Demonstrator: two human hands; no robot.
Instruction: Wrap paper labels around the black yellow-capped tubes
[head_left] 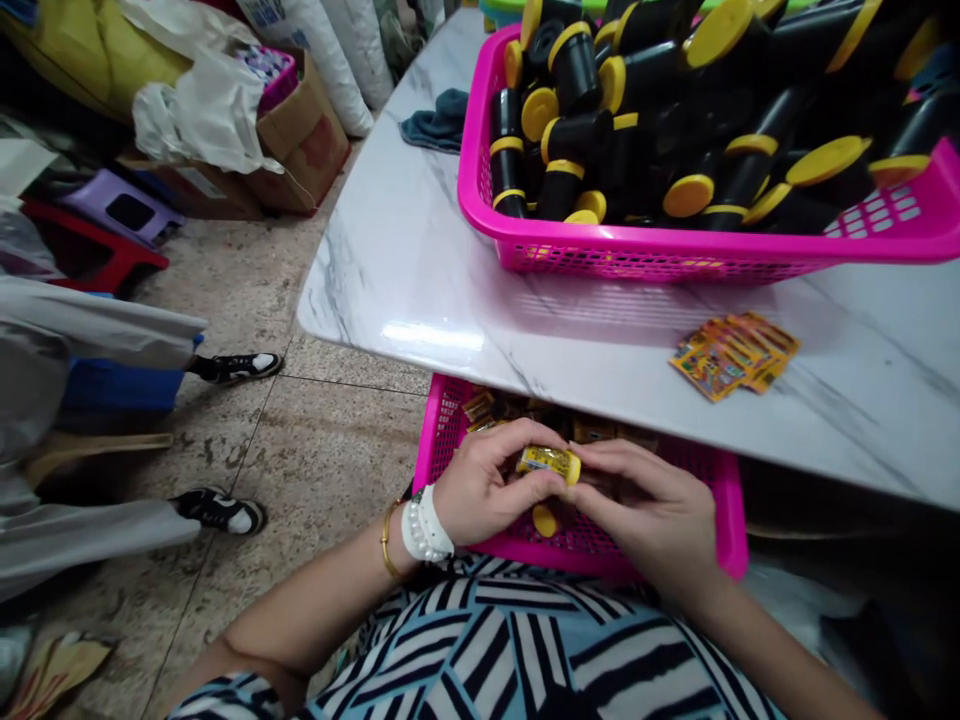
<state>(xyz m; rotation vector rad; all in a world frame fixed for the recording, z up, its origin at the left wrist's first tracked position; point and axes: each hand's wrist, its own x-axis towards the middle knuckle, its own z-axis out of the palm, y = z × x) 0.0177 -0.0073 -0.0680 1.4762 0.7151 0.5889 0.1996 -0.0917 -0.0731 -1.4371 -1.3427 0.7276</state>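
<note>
My left hand (pixel 487 485) and my right hand (pixel 649 510) meet over a pink basket (pixel 731 520) on my lap, under the table edge. Both pinch a small tube with a yellow cap and a yellow printed label (pixel 550 461) wrapped round it. A loose yellow cap (pixel 544 521) lies just below my fingers. Several more labelled pieces (pixel 487 408) lie in the lap basket's far end. My left wrist wears a white bead bracelet and a gold bangle.
On the white marble table (pixel 420 290) stands a large pink basket (pixel 675 250) heaped with black tubes with yellow caps (pixel 570 120). A stack of yellow labels (pixel 731 355) lies at its front. Another person's legs and black-and-white shoes (pixel 236 367) are at the left, with boxes and stools behind.
</note>
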